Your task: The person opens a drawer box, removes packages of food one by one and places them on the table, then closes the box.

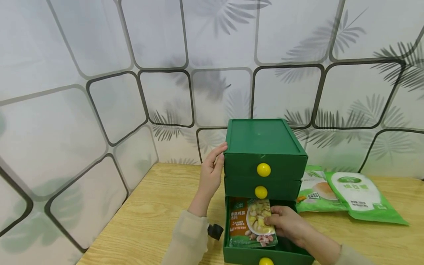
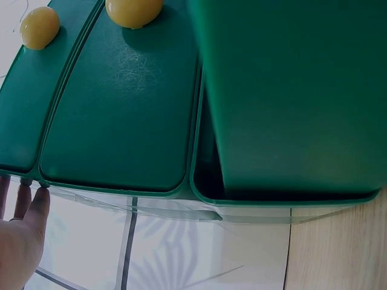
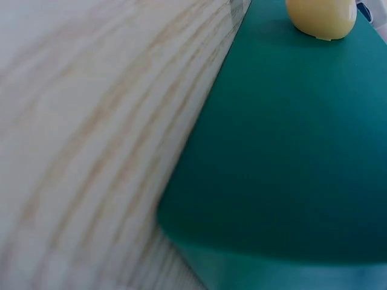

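A green drawer cabinet [image 1: 261, 136] with yellow knobs stands on the table. Its bottom drawer [image 1: 245, 254] is pulled out, while the two drawers above are closed. Inside the open drawer lies a flat food packet [image 1: 236, 228], orange and green with a picture of a bowl of food. My right hand [image 1: 293, 224] reaches into the drawer and pinches the packet's right edge. Straight fingers of my left hand [image 1: 212, 171] rest against the cabinet's left side near the top; the left wrist view shows the fingertips of that hand [image 2: 21, 235] at the side edge.
Right of the cabinet, two green and white food bags [image 1: 318, 191] [image 1: 357, 195] lie side by side on the wooden table [image 1: 139, 213]. A patterned wall covering [image 1: 222, 44] rises behind and to the left. In the right wrist view, the drawer front [image 3: 290, 145] fills much of the picture.
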Tool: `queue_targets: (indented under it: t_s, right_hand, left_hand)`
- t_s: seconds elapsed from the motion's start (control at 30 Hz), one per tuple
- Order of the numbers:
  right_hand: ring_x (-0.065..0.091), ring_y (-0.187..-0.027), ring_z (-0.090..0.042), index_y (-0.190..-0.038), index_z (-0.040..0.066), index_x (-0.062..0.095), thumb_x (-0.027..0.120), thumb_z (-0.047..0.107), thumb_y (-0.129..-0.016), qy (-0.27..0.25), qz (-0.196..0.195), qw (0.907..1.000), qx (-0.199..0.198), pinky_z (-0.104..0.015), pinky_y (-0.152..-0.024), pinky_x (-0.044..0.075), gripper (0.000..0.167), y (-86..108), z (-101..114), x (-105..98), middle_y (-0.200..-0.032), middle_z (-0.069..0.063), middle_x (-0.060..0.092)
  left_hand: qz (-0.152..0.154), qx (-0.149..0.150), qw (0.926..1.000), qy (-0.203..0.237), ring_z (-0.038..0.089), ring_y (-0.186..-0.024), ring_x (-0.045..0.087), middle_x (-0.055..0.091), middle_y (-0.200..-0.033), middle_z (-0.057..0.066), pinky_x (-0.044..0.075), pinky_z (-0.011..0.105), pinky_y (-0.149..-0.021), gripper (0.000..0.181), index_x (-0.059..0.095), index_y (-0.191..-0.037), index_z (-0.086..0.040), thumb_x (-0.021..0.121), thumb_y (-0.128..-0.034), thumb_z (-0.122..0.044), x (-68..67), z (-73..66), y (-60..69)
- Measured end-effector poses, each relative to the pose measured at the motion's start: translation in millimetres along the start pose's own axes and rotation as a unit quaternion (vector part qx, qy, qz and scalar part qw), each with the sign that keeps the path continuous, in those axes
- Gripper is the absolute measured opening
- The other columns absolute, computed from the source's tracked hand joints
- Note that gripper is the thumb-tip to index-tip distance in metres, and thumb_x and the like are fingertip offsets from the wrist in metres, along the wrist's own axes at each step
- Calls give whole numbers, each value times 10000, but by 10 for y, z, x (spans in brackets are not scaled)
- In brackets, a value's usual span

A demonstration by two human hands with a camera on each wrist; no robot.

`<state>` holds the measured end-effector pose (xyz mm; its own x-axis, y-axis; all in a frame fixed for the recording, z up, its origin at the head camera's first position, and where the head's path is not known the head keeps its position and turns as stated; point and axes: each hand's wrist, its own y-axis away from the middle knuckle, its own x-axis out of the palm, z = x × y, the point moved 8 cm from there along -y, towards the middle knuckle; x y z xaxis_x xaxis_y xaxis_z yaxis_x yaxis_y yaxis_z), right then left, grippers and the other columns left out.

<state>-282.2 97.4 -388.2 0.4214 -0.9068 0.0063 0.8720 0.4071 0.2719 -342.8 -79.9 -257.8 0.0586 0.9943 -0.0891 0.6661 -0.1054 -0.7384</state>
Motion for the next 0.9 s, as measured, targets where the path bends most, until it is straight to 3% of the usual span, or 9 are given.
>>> queue_targets:
  t_s: [0.17, 0.37, 0.73, 0.9]
  right_hand:
    - [614, -849, -224, -1206, -246, 264, 481, 20, -872, -68, 63, 10000, 17, -357, -740, 498, 479, 6, -1, 13, -940, -123, 592]
    - [611, -850, -216, -1211, -229, 273, 486, 26, -876, -164, 146, 9997, -41, -358, -742, 496, 472, 10, 0, 19, -946, -112, 590]
    - [609, -880, -220, -1230, -253, 222, 465, 5, -879, -309, 244, 9991, -149, -352, -756, 492, 499, 31, 14, 6, -972, -115, 595]
    - [599, -901, -222, -1234, -253, 226, 496, 40, -876, -346, 288, 9987, -219, -353, -768, 488, 536, 52, 33, -3, -994, -119, 596]
  left_hand:
    - [-12, 18, 10000, -7, 135, -1208, 372, 454, -1293, 89, 416, 292, -801, 303, 517, -1207, 9, 385, -959, -106, -4, -8, 3]
    - [16, -34, 9999, 111, 140, -1212, 366, 448, -1297, 93, 388, 355, -915, 305, 512, -1209, 14, 385, -959, -106, -2, -14, 7]
    - [59, -40, 9999, 154, 139, -1217, 359, 441, -1303, 83, 372, 340, -935, 309, 506, -1220, 5, 384, -959, -105, 7, -23, 9]
    - [44, 96, 9999, 21, 143, -1214, 363, 446, -1299, 87, 407, 285, -817, 304, 509, -1216, 5, 384, -957, -94, 4, -28, 5]
